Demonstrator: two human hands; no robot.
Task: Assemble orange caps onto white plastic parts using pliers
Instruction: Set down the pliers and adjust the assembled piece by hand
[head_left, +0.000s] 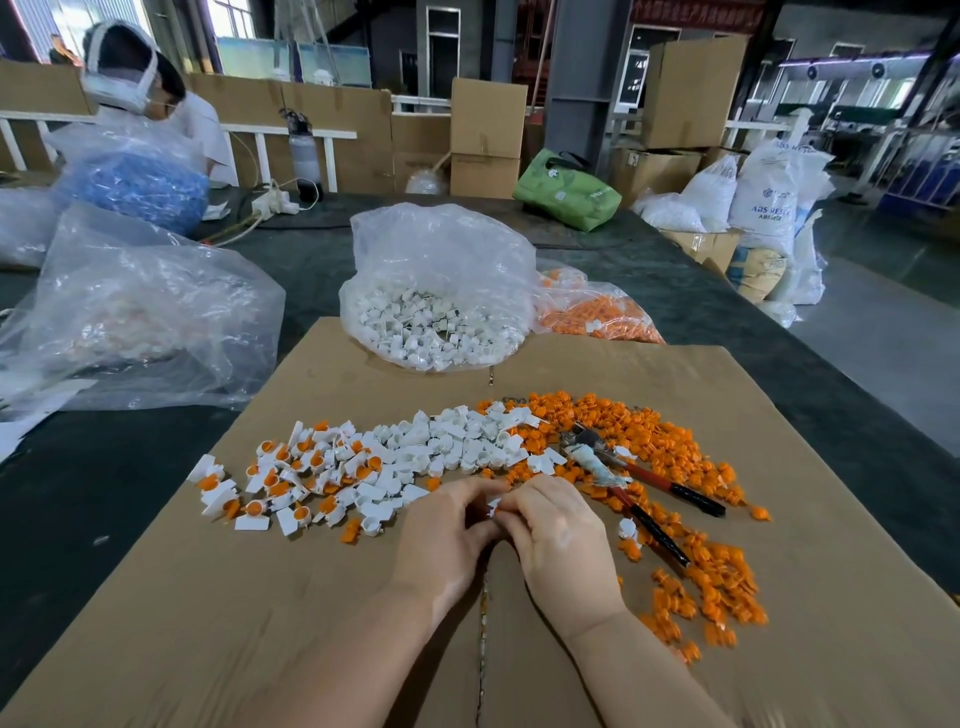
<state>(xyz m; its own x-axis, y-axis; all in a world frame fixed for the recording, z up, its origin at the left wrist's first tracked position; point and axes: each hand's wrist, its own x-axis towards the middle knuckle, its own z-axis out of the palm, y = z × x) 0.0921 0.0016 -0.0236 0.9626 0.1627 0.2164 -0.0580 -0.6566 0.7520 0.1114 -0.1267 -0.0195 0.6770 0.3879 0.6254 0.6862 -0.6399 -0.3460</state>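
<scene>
My left hand (448, 530) and my right hand (558, 535) meet over the cardboard sheet (260, 623), fingertips pinched together on one small white plastic part (493, 504). Whether an orange cap sits between the fingers is hidden. Just beyond them lies a heap of loose white parts (457, 441). To the left are white parts with orange caps fitted (280, 483). Loose orange caps (691, 519) spread to the right. The pliers (618, 478), with red and black handles, lie on those caps, untouched.
An open clear bag of white parts (436, 312) stands behind the cardboard, a bag of orange caps (597, 312) to its right. Crumpled plastic bags (130, 312) lie at the left. Another person (140, 88) sits at the far left. Boxes and sacks stand beyond the table.
</scene>
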